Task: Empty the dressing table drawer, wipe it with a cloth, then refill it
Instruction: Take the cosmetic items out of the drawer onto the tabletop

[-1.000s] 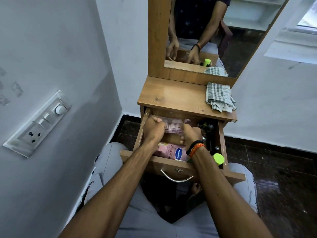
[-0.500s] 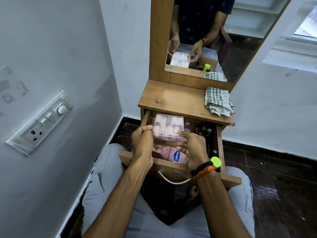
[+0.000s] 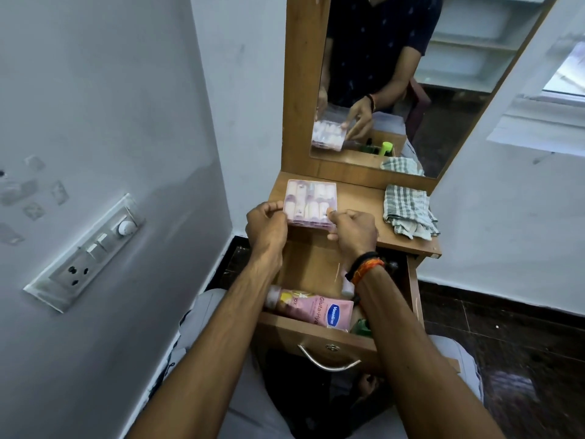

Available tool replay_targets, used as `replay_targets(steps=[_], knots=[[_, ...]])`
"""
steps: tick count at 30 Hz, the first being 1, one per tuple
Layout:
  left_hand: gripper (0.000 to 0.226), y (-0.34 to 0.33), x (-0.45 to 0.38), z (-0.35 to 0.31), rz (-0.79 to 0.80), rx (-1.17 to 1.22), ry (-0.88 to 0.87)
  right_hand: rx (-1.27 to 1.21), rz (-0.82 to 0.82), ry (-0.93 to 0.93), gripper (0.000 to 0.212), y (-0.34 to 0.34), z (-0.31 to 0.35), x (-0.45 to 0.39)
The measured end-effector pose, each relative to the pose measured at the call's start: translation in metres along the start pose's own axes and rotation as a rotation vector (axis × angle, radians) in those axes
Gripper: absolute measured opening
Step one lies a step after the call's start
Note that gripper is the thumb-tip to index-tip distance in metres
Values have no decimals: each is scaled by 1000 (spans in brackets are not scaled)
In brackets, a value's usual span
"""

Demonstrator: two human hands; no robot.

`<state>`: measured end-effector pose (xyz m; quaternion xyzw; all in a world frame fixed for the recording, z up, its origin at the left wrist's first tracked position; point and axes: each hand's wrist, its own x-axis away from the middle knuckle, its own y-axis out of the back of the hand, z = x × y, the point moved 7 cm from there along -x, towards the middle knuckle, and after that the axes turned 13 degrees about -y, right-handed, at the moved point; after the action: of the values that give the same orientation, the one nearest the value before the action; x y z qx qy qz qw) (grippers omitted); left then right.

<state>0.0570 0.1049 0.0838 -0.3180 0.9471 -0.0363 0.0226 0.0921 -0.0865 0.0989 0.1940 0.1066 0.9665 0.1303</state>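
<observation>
While the left hand (image 3: 269, 221) and right hand (image 3: 354, 231) pinch the near corners of a clear plastic case (image 3: 311, 202) of small pale bottles, fingers curled on its edges, the case sits at the left of the table (image 3: 357, 201) top; whether it rests flat or hangs just above is hard to tell. A checked cloth (image 3: 410, 212) lies crumpled at the right. Below, the open drawer (image 3: 316, 335) holds a pink lotion tube (image 3: 311, 307) against its front wall, and the right forearm hides its right side.
</observation>
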Motion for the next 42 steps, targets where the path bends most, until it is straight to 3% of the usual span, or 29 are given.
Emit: replay_targets(steps=[13, 27, 33, 38, 42], knots=[[24, -12, -64, -8, 4, -294, -152, 230, -95, 30, 46, -54, 27, -45], [25, -12, -78, 2, 58, -330, -190, 303, -114, 94, 21, -68, 35, -58], [26, -11, -78, 3, 60, -306, -191, 307, -127, 74, 22, -67, 36, -58], [35, -12, -73, 0, 93, -411, -209, 283, -117, 108, 26, -62, 37, -52], [58, -13, -51, -14, 78, -554, -379, 201, -172, 176, 10, -39, 39, -29]])
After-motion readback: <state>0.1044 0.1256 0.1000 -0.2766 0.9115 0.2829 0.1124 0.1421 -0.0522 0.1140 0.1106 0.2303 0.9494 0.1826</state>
